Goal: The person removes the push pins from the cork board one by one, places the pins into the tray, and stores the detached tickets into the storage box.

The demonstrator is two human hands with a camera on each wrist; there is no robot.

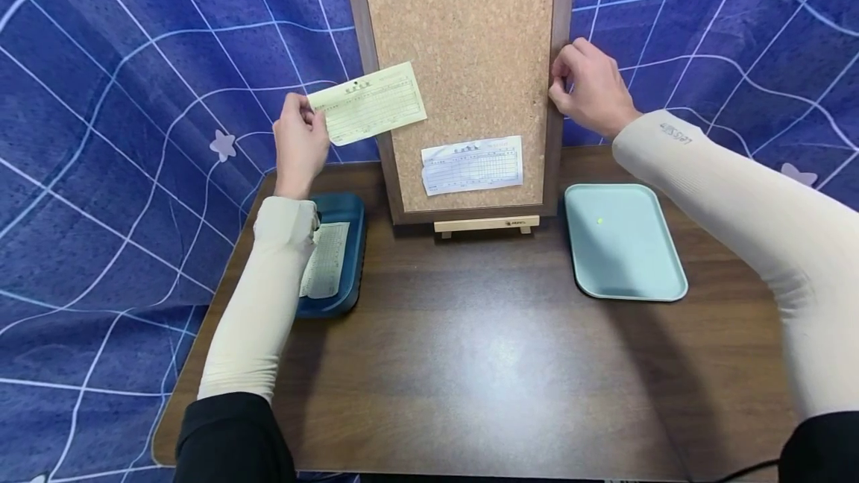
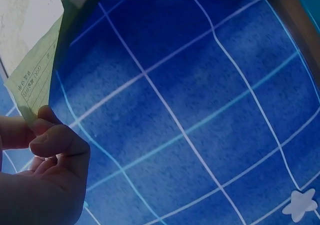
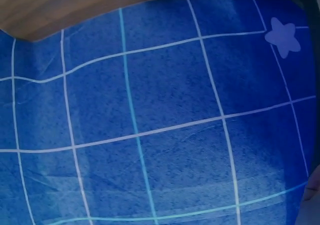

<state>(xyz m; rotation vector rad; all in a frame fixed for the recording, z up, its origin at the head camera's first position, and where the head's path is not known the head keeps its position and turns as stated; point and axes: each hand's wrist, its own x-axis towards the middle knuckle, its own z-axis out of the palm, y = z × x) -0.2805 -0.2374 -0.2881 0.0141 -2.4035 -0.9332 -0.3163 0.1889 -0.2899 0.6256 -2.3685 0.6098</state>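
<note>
A pale yellow-green printed slip (image 1: 367, 104) is pinched at its left end by my left hand (image 1: 300, 144). The slip tilts up to the right, its right part overlapping the left frame of the corkboard (image 1: 463, 43). In the left wrist view, thumb and fingers grip a corner of the slip (image 2: 37, 75). At the board's right frame is my right hand (image 1: 590, 88), fingers curled and fingertips close to the thumb. Whether they hold the frame or something small is hidden. Low on the cork sits a whitish printed slip (image 1: 472, 166), slightly tilted.
The board stands on a small wooden easel base (image 1: 486, 225). On the left, a dark blue tray (image 1: 352, 267) holds printed paper (image 1: 326, 263), partly behind my forearm. A light turquoise tray (image 1: 631, 259) on the right bears a tiny yellow-green piece (image 1: 600, 221). Blue curtain (image 1: 168, 95) hangs behind.
</note>
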